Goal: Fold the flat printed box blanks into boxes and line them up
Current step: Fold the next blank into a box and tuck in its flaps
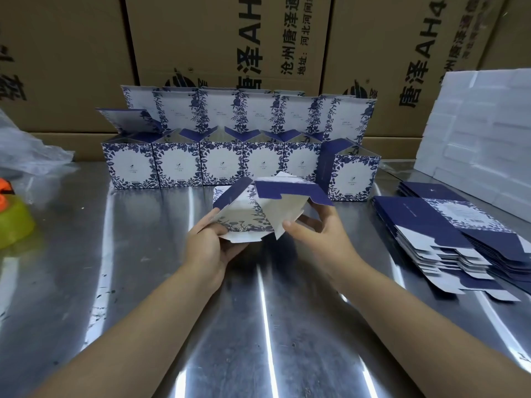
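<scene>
Both hands on one blank (250, 214): left hand (211, 242) grips its near-left edge, right hand (319, 231) pinches the right flap. Boxes (224, 165) lined up beyond; stack (448, 239) right.

Half-folded blue-and-white blank (244, 216) tilted at centre, 6 open boxes (221, 165) lined at 12 o'clock, flat blanks (448, 239) stacked at 3 o'clock.

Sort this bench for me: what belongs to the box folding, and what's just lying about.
Job in hand: half-folded blank, gripped by left hand and right hand; row of folded boxes; stack of flat blanks.
Lying about: plastic bag; yellow and orange object; white foam blocks; brown cartons behind.
</scene>
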